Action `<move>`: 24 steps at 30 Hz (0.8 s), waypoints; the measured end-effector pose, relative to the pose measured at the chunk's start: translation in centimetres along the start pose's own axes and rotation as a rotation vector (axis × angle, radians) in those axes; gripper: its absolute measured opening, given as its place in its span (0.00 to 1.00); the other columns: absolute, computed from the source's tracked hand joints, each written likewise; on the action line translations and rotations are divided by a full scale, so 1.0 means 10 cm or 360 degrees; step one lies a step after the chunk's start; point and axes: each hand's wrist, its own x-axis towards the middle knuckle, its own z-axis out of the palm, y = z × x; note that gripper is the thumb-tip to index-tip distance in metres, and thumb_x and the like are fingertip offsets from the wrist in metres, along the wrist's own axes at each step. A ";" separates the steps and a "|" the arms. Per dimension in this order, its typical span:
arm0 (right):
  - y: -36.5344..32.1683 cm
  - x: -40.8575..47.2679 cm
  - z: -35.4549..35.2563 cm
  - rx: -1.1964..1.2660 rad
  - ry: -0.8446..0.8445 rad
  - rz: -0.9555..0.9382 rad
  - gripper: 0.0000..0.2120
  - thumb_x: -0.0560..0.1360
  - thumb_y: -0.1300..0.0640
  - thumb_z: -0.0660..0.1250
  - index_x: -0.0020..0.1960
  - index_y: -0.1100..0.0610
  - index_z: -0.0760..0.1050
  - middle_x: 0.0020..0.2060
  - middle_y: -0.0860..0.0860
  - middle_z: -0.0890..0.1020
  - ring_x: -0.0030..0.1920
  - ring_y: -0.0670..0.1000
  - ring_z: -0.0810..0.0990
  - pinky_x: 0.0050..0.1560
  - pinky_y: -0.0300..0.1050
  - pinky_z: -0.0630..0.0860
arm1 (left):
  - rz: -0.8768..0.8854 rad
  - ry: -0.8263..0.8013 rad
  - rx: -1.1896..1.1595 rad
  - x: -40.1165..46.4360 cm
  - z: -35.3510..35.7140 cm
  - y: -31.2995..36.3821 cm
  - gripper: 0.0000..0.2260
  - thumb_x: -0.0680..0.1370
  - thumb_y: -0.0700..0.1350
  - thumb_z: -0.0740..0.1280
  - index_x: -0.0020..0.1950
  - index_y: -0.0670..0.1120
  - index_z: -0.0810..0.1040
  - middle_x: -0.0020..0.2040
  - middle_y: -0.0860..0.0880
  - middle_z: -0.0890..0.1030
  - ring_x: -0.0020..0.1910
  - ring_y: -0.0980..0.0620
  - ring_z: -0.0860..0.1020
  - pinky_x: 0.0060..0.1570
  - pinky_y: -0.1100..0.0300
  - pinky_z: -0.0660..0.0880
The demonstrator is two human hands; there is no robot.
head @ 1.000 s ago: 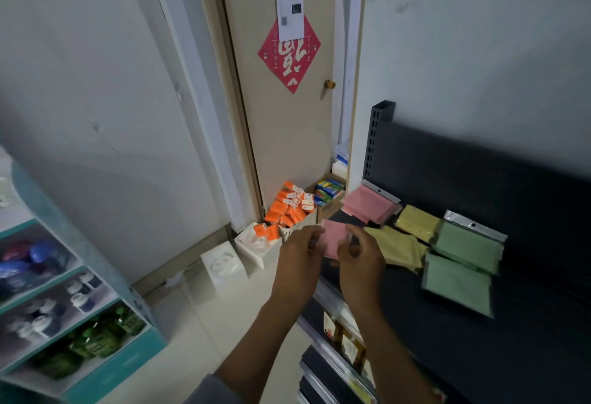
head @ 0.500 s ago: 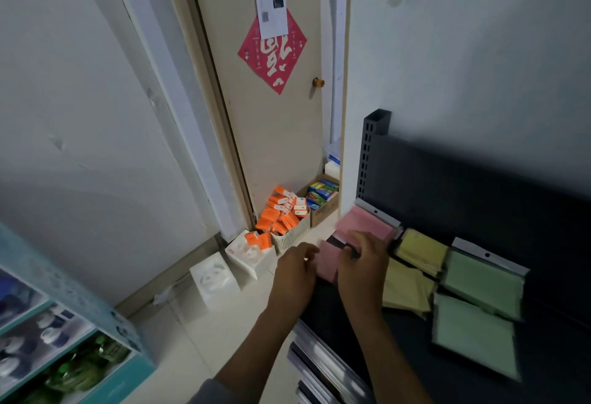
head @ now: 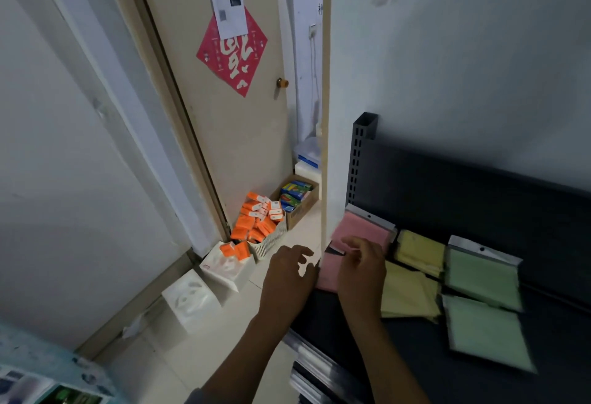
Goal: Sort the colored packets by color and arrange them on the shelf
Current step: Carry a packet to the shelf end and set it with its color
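Roughly six packets on the dark shelf, right of centre: two pink, two yellow, two green. Right hand lies over the near pink packet, fingers curled on its top edge. Left hand is spread loose, empty, just beside it. The hands hide most of that packet. Basket of orange boxes on the floor, centre. Motion blur smears the packet edges.

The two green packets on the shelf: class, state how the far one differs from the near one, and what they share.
The far green packet shows a silver header strip with a hang hole; the near green packet shows none. The far one lies toward the back panel, the near one toward the shelf's front edge. Both lie flat, pale green, at the row's right end.
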 end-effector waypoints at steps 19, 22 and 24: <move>-0.10 -0.43 0.43 -0.0168 0.0023 -0.0031 0.13 0.78 0.66 0.64 0.58 0.54 0.80 0.54 0.47 0.79 0.57 0.50 0.77 0.60 0.49 0.76 | 0.0394 -0.0050 -0.0279 0.15 -0.20 -0.30 0.05 0.80 0.47 0.67 0.54 0.53 0.80 0.49 0.55 0.79 0.47 0.56 0.78 0.52 0.56 0.77; -0.08 -0.48 0.30 -0.0142 0.0112 -0.0022 0.10 0.80 0.61 0.64 0.57 0.52 0.80 0.51 0.47 0.81 0.52 0.47 0.79 0.55 0.46 0.78 | 0.0447 -0.0166 -0.0370 0.13 -0.10 -0.18 0.05 0.81 0.49 0.66 0.55 0.54 0.80 0.48 0.56 0.79 0.47 0.58 0.77 0.51 0.59 0.76; -0.07 -0.52 0.18 -0.0163 0.0172 -0.0030 0.10 0.81 0.61 0.63 0.56 0.53 0.80 0.50 0.47 0.82 0.50 0.44 0.79 0.54 0.42 0.77 | 0.0503 -0.0228 -0.0452 0.09 -0.03 -0.05 0.04 0.82 0.49 0.66 0.55 0.54 0.79 0.49 0.55 0.79 0.47 0.60 0.77 0.49 0.67 0.74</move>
